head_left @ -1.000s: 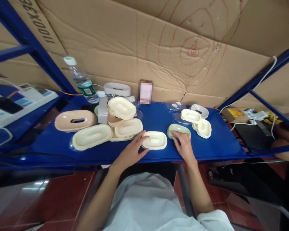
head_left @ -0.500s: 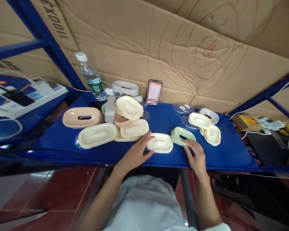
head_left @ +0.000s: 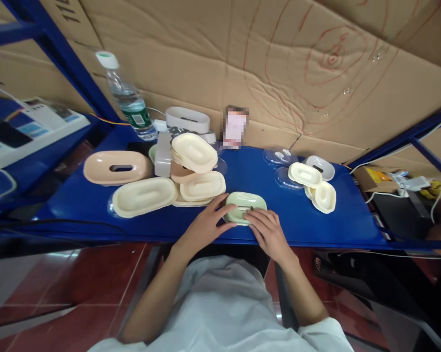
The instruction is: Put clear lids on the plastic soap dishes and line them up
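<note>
**Green dish (head_left: 242, 199) on the blue bench (head_left: 250, 168), just below the centre of the frame**

From my end of the feed, the little writing I can read is on the cardboard (head_left: 191, 63): "11" and a cut-off character at the upper left of the frame. Red pen loops (head_left: 332, 58) fill its upper right. The one bottle (head_left: 123, 90), upper left, wears a green label (head_left: 137, 117) with a white patch; its print is too small for me.

My left hand (head_left: 204, 226) has thumb and fingers well parted around the dish's left end; I can't tell whether they grip. My right hand (head_left: 270, 235) lies over the dish's right part, fingers bent a little, fingertips on top by the slot; its hold is unclear too.

Counting: three cream dishes (head_left: 145, 197) show their faces left of centre, with more edges beneath that I can't number. Two smaller cream dishes (head_left: 323, 196) lie at the right, near two clear lids (head_left: 288, 178) and one grey dish (head_left: 325, 168). One large peach holder (head_left: 116, 160) sits at the left, one grey holder (head_left: 187, 117) behind the pile. One upright panel (head_left: 235, 127), blurred, stands near upper centre.
</note>
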A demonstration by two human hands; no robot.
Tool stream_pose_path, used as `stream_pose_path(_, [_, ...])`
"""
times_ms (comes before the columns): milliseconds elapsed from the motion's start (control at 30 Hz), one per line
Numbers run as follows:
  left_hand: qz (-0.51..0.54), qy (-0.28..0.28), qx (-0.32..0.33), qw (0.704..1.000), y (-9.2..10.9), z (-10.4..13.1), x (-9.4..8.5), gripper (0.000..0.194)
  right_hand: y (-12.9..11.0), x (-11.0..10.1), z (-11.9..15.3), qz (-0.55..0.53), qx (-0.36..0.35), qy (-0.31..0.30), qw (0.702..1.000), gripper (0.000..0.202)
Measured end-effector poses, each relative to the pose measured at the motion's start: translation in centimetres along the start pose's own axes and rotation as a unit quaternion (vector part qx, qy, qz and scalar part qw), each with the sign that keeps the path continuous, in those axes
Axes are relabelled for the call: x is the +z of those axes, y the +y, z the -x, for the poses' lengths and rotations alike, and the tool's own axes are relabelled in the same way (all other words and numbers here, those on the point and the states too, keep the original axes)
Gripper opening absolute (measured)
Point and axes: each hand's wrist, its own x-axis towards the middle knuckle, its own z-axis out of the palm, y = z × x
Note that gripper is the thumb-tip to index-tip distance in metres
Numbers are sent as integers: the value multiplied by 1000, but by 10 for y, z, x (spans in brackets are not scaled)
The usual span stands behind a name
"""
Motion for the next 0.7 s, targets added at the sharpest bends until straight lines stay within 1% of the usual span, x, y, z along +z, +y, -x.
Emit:
stream_pose_path(100, [-35, -1, 4, 999, 1, 2, 1, 44, 0, 3, 3, 0, 1, -3, 1000, 57])
stream_pose_path(200, [-59, -7, 6, 998, 0, 4, 2, 46, -3, 4, 5, -7, 4, -8, 1000, 56])
stream_pose_path(300, [-63, -10, 6, 998, -1, 5, 3, 46, 2, -5, 4, -27, 6, -17, 999, 49])
stream_pose_path(367, [-60, -10, 3, 998, 1, 4, 2, 45, 18, -16, -1, -11, 34, 0, 999, 45])
stream_pose_path(467, [-50, -5, 2, 999, 4, 3, -1, 41, 60, -33, -10, 76, 137, 31, 987, 53])
stream_pose_path(533, [-44, -13, -3, 999, 6, 3, -3, 39, 88, -39, -14, 137, 203, 23, 969, 62])
stream_pose_path(567, [-43, -20, -6, 999, 8, 3, -4, 39, 98, -40, -15, 156, 221, 12, 963, 64])
stream_pose_path(633, [-43, -30, -9, 999, 9, 3, -5, 38, 109, -40, -13, 163, 213, -9, 963, 63])
stream_pose_path(700, [-44, -29, -6, 999, 10, 4, -6, 37, 108, -37, -7, 134, 176, -17, 975, 59])
